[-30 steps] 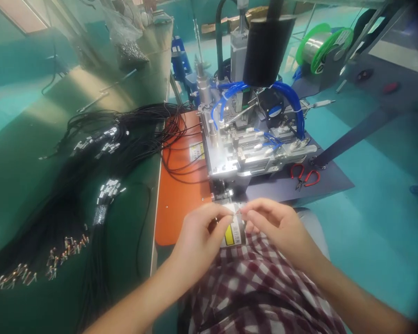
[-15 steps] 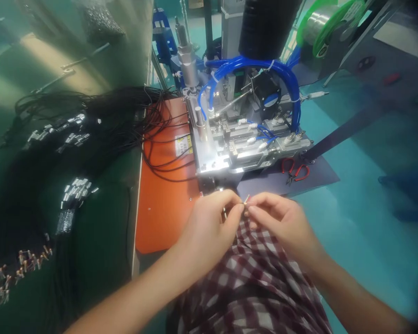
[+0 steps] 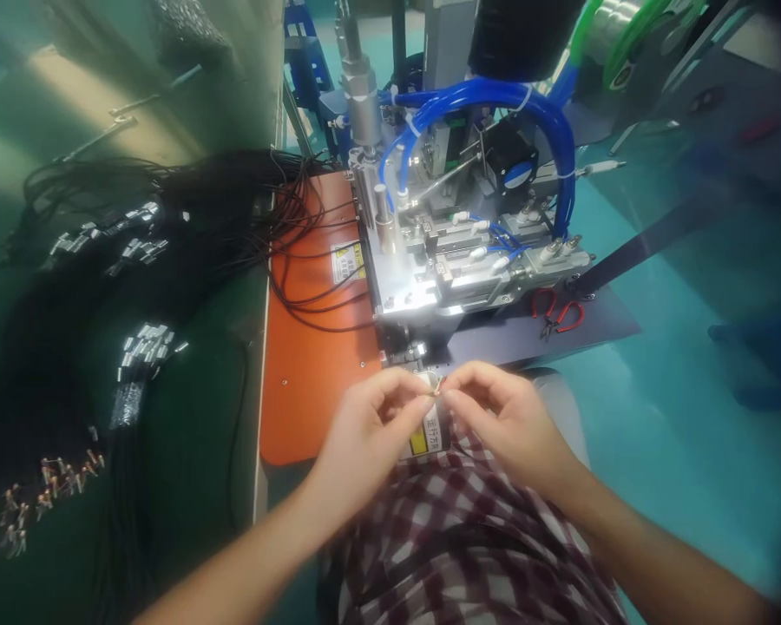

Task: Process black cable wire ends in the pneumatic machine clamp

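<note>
Close to my lap, my left hand [image 3: 381, 417] and my right hand [image 3: 504, 417] meet fingertip to fingertip. Between them a few thin wires [image 3: 437, 387] stick up, pale with a hint of red. Thumb and forefinger of my left hand pinch the lower end of the wires. My right hand pinches at their other side, its fingers curled. Most of what lies inside the fingers is hidden. Just beyond the hands stands a metal machine [image 3: 456, 299] with blue air hoses [image 3: 563, 148]. Below them a label with a yellow patch [image 3: 419, 441] shows.
An orange board [image 3: 318, 373] lies left of the machine, with black cables [image 3: 299, 299] across it. Bundled cables with silvery ends [image 3: 147, 347] and stripped ends [image 3: 65, 476] rest on the dark table. Red-handled pliers [image 3: 556, 314] lie at right. A green spool [image 3: 625, 39] hangs above.
Both hands have shifted slightly left, still pinching together at the wires. The label below them has come into view. The whole scene is shifted a little by head movement.
</note>
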`<state>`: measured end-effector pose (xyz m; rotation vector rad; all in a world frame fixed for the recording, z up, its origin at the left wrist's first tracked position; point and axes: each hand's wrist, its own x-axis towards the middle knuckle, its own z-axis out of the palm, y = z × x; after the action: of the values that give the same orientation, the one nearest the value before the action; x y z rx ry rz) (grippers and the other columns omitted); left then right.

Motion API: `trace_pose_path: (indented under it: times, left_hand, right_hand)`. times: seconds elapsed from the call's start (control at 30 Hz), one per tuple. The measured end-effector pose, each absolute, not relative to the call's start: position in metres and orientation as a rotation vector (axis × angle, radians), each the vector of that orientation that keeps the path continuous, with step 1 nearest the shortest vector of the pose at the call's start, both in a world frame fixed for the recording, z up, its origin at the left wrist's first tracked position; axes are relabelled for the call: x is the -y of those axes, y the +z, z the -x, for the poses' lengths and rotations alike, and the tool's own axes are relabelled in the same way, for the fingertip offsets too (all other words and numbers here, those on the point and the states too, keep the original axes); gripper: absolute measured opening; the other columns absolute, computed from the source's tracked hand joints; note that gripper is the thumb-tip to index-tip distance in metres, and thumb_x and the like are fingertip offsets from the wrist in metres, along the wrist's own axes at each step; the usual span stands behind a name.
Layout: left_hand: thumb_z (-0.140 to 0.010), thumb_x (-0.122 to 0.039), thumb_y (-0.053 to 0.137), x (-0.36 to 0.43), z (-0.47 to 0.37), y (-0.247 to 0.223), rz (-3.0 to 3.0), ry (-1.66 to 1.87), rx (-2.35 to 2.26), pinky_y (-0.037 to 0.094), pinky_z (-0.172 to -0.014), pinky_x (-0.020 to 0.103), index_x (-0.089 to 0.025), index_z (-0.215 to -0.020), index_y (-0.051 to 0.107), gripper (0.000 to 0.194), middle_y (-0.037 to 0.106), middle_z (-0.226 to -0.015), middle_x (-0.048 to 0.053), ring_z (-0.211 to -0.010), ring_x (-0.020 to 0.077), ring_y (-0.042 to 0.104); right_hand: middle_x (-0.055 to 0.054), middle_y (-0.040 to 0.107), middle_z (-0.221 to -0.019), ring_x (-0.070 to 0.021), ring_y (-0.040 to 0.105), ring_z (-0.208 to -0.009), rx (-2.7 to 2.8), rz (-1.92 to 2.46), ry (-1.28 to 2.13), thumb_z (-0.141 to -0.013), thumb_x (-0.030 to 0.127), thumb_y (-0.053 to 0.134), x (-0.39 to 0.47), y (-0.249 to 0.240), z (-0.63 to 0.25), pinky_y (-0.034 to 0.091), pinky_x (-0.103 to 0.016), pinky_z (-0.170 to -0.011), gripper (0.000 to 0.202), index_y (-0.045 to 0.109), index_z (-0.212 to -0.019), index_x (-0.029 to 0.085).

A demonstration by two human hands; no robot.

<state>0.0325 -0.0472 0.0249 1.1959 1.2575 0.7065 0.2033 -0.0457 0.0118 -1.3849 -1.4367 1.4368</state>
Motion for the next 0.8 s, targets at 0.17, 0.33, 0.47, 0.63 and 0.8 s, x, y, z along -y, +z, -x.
trace_pose_path:
  times: [0.17, 0.33, 0.47, 0.63, 0.8]
  left_hand:
    - [-0.084, -0.031, 0.06, 0.0432, -0.0321, 0.0246, -1.015, 0.588, -1.217, 0.03, -0.039, 0.016, -0.016, -0.074, 0.055, 0.018, 0.047, -0.049, -0.006, -0.039, 0.005, 0.041]
    - [-0.083, -0.028, 0.06, 0.0411, -0.0293, 0.0231, -0.92, 0.636, -1.224, 0.028, -0.038, 0.014, -0.016, -0.072, 0.052, 0.017, 0.05, -0.044, -0.006, -0.035, 0.0043, 0.041]
    - [-0.08, -0.027, 0.062, 0.0406, -0.0297, 0.0267, -0.883, 0.661, -1.253, 0.027, -0.037, 0.013, -0.016, -0.071, 0.051, 0.018, 0.047, -0.042, -0.007, -0.035, 0.0038, 0.039]
    - [-0.079, -0.028, 0.063, 0.0406, -0.0302, 0.0284, -0.885, 0.668, -1.286, 0.029, -0.039, 0.014, -0.017, -0.072, 0.051, 0.018, 0.046, -0.043, -0.008, -0.037, 0.0043, 0.039]
    - [-0.081, -0.032, 0.065, 0.0408, -0.0285, 0.0244, -0.885, 0.723, -1.23, 0.028, -0.041, 0.015, -0.016, -0.075, 0.055, 0.02, 0.042, -0.049, -0.008, -0.042, 0.0038, 0.035]
  right_hand:
    - [0.003, 0.057, -0.07, -0.0103, 0.05, -0.06, 1.594, 1.342, 1.24, -0.09, 0.017, 0.054, 0.043, 0.0094, -0.2014, 0.04, -0.022, -0.056, 0.014, 0.059, -0.078, 0.021]
    - [0.0, 0.065, -0.085, -0.0127, 0.057, -0.067, 1.465, 1.387, 1.214, -0.091, 0.023, 0.056, 0.0449, 0.008, -0.2048, 0.046, -0.024, -0.059, 0.009, 0.064, -0.095, 0.024]
    - [-0.002, 0.064, -0.087, -0.0146, 0.058, -0.068, 1.541, 1.367, 1.161, -0.088, 0.023, 0.06, 0.0459, 0.0088, -0.2042, 0.045, -0.026, -0.057, 0.005, 0.065, -0.089, 0.023]
    - [-0.001, 0.059, -0.078, -0.0145, 0.054, -0.067, 1.584, 1.325, 1.077, -0.088, 0.021, 0.06, 0.0433, 0.0083, -0.1971, 0.042, -0.027, -0.06, 0.008, 0.061, -0.08, 0.022]
    - [0.002, 0.053, -0.072, -0.0122, 0.048, -0.062, 1.572, 1.332, 1.265, -0.093, 0.024, 0.052, 0.0407, 0.0108, -0.1963, 0.039, -0.025, -0.056, 0.015, 0.054, -0.078, 0.021]
